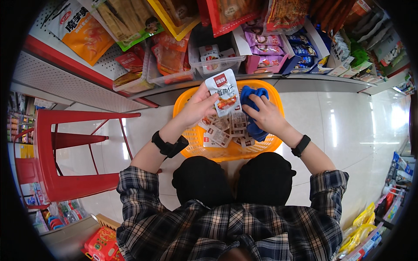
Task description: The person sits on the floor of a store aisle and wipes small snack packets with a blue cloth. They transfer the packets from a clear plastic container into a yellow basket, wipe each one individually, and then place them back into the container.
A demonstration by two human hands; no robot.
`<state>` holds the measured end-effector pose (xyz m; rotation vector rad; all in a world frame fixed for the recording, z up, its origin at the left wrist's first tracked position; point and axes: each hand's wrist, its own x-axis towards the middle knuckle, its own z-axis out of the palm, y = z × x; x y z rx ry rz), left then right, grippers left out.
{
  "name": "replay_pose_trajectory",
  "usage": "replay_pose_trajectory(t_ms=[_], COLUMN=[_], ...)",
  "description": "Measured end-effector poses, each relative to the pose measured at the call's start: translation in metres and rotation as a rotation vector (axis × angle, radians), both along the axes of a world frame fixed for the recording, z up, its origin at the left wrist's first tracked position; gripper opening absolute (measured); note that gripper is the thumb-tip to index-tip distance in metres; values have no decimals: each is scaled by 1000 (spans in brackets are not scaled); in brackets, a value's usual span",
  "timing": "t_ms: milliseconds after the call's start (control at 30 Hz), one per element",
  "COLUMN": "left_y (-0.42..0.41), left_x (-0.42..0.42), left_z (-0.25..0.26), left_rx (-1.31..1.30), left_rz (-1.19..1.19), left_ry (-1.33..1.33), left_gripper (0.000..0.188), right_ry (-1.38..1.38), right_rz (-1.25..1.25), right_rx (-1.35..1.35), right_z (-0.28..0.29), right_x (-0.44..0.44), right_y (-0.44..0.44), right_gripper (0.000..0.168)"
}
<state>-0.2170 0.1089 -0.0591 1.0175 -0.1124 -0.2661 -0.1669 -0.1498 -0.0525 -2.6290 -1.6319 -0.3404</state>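
Note:
My left hand [198, 107] grips a small white snack packet [224, 94] by its left edge, with the printed front facing up. In my right hand [266, 114] is a bunched blue cloth [256, 129], just to the right of the packet. Both hands are above an orange plastic basket [199, 151] on the floor in front of my knees. Several similar small packets [219, 135] lie loosely in the basket, partly hidden by the held packet and the cloth.
A store shelf [202, 79] runs just beyond the basket. On it are clear plastic bins [217, 63], one with similar packets, a pink snack box [266, 63] and a blue one [302, 58]. Larger snack bags [88, 36] hang above. A red metal stool [78, 189] stands to my left.

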Motion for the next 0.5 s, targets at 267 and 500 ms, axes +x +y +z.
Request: replay_pose_trajectory(t_ms=[267,500], left_y=[22,33], left_x=[25,60], left_z=[48,62], left_rx=[14,33], left_rz=[391,422], left_ry=[-152,20], left_gripper=[38,29], right_ry=[18,34], right_rz=[-35,-2], right_rx=[20,51], right_z=[12,14], right_x=[-10,-17], right_y=[-3,-4], right_gripper=[42,40])
